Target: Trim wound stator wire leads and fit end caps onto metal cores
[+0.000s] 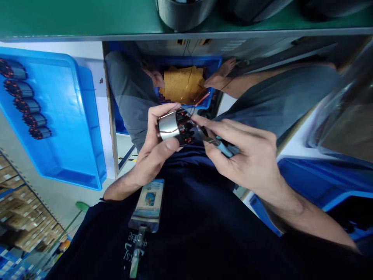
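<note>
My left hand [157,140] is wrapped around a motor stator [169,125], a silver metal cylinder with black end pieces and copper windings. Its wound end faces right, toward my right hand [244,147]. In that hand is a pair of pliers [220,144] with light blue and black handles; the jaws are close against the stator's end. Whether the jaws are closed on a wire cannot be made out. Thin copper wires and a reddish lead [202,99] stick out from the stator, up past my right fingertips.
A blue tray [70,147] at left holds several stators [26,105] in a row. Below my hands, between a person's feet, a blue bin [211,62] contains yellow material [182,83]. The green bench edge [87,19] crosses the top, carrying dark cylinders [186,15]. More blue bins [305,175] stand at right.
</note>
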`<state>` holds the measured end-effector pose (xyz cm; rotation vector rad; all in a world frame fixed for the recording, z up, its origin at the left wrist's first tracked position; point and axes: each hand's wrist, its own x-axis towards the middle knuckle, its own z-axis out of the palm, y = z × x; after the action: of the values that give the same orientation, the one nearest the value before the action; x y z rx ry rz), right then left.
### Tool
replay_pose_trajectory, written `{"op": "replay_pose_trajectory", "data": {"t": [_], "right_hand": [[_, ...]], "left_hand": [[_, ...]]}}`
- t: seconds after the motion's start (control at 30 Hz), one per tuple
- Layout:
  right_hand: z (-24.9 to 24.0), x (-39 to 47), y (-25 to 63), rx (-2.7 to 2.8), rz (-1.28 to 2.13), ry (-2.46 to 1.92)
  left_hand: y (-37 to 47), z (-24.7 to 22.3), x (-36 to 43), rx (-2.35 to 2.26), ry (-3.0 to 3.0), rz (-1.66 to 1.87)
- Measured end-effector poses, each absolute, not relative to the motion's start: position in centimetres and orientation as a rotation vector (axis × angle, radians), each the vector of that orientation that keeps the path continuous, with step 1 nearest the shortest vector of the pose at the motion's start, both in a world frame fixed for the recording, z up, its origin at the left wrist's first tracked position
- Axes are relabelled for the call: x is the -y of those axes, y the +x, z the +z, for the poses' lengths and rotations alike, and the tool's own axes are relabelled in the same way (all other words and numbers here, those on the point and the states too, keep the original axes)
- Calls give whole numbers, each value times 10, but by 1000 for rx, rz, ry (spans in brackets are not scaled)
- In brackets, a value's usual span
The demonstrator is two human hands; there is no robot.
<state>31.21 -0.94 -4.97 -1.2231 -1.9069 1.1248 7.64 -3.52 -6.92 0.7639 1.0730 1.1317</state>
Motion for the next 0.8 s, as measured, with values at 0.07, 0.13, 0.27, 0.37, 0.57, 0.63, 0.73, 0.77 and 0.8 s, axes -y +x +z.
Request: {"op": "replay_pose_trajectory", "data": {"t": [0.07, 0.13, 0.27, 0.37, 0.57, 0.63, 0.73, 0.77, 0.8], "right_hand": [[-47, 8, 314, 1987, 1045, -1248], [-46, 7, 315, 2065, 968, -1236], [-46, 8, 317, 2124, 898, -1203], [-45, 9, 316, 2124, 864, -1220], [-45, 11, 315, 2127, 855, -1224], [-48, 12, 317, 2127, 861, -1242], [-53, 13, 321, 2139, 865, -1266], [-53, 14, 321, 2145, 861, -1261], [-53, 14, 322, 2149, 855, -1252]], "left_hand": [[80, -63, 33, -1022, 687, 1122], [82, -59, 32, -1028, 664, 1099], [84, -59, 31, -1111, 727, 1084], [84, -63, 32, -1113, 827, 1101], [84, -70, 35, -1112, 932, 1100], [85, -71, 36, -1103, 932, 1111], [85, -71, 37, -1092, 919, 1104], [85, -70, 37, -1092, 907, 1100], [86, -68, 37, -1096, 883, 1093]]}}
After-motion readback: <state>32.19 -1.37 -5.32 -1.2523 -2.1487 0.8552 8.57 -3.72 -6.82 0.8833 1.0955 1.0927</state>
